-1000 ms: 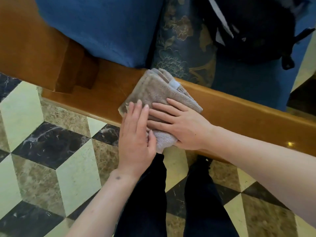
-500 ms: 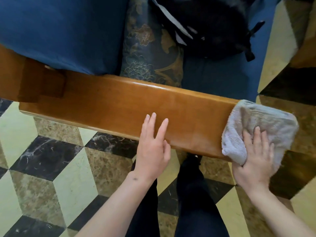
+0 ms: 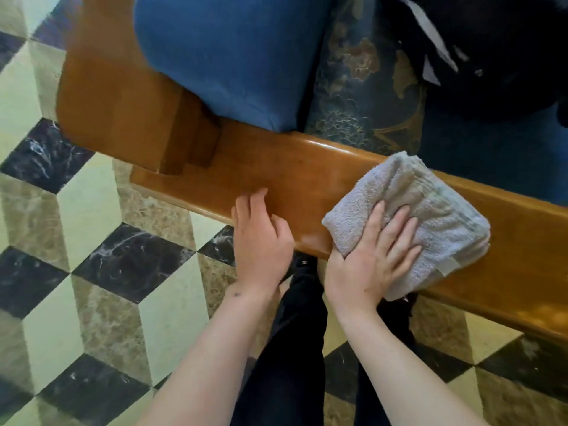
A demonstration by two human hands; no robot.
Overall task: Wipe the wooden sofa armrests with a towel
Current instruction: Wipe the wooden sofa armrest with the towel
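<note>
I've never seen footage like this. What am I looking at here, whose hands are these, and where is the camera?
There is no machine here: a person is working with bare hands, and the single camera sits on their head, looking down, so you see their own arms and dark trousers from above. The long brown plank is the wooden armrest of a sofa, standing over a patterned tile floor. The right hand presses a folded grey towel flat onto the armrest to wipe it. The left hand holds nothing; its fingers rest on the armrest's near edge. Beyond the wood are a blue cushion, a flowered pillow and a black bag.
</note>
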